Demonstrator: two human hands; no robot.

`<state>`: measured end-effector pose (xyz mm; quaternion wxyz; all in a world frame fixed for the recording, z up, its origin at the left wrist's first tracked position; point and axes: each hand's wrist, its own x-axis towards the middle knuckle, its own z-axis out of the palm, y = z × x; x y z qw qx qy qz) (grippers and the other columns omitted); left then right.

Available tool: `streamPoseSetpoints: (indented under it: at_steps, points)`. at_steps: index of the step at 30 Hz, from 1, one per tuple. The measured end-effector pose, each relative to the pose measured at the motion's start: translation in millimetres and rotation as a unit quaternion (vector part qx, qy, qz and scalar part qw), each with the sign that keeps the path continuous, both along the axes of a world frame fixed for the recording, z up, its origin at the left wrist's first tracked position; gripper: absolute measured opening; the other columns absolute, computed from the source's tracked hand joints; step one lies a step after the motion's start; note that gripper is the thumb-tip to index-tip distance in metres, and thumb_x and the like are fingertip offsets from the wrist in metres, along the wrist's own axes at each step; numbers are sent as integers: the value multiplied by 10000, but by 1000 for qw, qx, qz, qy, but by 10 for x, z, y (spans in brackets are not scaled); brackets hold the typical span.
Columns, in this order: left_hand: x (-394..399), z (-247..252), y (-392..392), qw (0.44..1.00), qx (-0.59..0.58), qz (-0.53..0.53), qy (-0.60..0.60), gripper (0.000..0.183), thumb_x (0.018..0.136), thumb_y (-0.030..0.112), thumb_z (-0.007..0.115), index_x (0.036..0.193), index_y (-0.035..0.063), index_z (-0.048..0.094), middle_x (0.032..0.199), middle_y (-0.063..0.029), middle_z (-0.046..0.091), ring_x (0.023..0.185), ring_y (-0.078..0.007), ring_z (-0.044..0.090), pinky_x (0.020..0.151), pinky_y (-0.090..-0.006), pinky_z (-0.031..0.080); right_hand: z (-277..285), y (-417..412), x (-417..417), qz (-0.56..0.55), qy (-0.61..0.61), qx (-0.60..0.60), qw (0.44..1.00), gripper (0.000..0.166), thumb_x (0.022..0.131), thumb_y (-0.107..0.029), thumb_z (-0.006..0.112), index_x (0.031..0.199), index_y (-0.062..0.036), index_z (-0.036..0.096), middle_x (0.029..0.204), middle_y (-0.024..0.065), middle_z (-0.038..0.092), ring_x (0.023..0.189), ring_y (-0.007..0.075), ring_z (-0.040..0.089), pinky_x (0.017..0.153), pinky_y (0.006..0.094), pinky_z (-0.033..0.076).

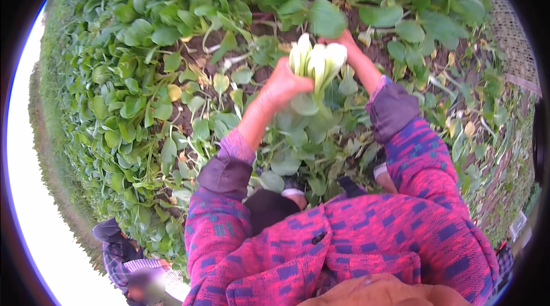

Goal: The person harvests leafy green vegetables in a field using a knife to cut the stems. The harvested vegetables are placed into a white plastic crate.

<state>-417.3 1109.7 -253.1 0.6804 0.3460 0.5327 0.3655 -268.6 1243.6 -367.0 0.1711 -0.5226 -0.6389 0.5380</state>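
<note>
My left hand (287,84) grips a bunch of leafy greens that look like bok choy. The pale stalk bases (318,59) point up and away from me, and the leaves (316,121) hang below the fist towards my body. Just beyond the bunch, to the right, is my right hand (341,43), low among the standing plants. Its fingers are partly hidden behind the white stalks and a broad blurred leaf (327,18), so what they hold does not show.
Dense leafy plants (116,104) grow ahead and to the left. Loose leaves and yellowed ones (174,92) lie on brown soil around my feet. A woven sheet (509,31) lies at the far right. Another person (118,254) crouches at lower left beside a pale crate (176,284).
</note>
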Motion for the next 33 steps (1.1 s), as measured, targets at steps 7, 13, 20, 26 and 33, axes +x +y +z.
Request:
streamPoseSetpoints:
  at_steps: [7, 13, 20, 26, 33]
  points:
    - [-101, -74, 468, 851, 198, -41, 485, 541, 610, 90, 665, 1126, -10, 538, 1157, -190, 546, 1027, -294, 566, 917, -349, 426, -244, -65, -109, 139, -68, 201, 967, 368, 813, -363, 538, 974, -34, 574, 914, 175, 637, 896, 355, 597, 784, 403, 479]
    - [-470, -655, 468, 773, 102, -102, 618, 408, 661, 127, 580, 1051, 9, 545, 1307, -117, 446, 911, -341, 598, 841, -420, 448, -85, -216, 88, 9, -88, 77, 993, 388, 847, -365, 506, 939, 9, 551, 841, 241, 616, 857, 413, 584, 757, 459, 453]
    - [-500, -771, 444, 771, 118, -69, 622, 407, 655, 115, 567, 1048, 18, 527, 1256, -76, 496, 822, -316, 625, 801, -415, 462, -80, -179, -64, 12, -89, 0, 996, 428, 852, -348, 498, 930, 69, 555, 885, 267, 609, 887, 427, 577, 787, 457, 447]
    - [-540, -827, 452, 784, 112, -56, 607, 522, 646, 169, 616, 1138, 38, 503, 1228, -86, 501, 872, -343, 605, 823, -414, 452, -25, -130, -198, 39, -176, 53, 982, 414, 852, -335, 480, 964, 56, 557, 967, 289, 587, 967, 427, 551, 834, 464, 430]
    - [-524, -889, 457, 774, 153, -20, 614, 453, 645, 130, 582, 1076, 7, 515, 1062, -153, 591, 820, -341, 619, 782, -410, 472, 18, -68, -435, 33, -295, 20, 955, 394, 834, -297, 482, 1063, 10, 571, 1113, 238, 564, 1034, 379, 546, 888, 425, 435]
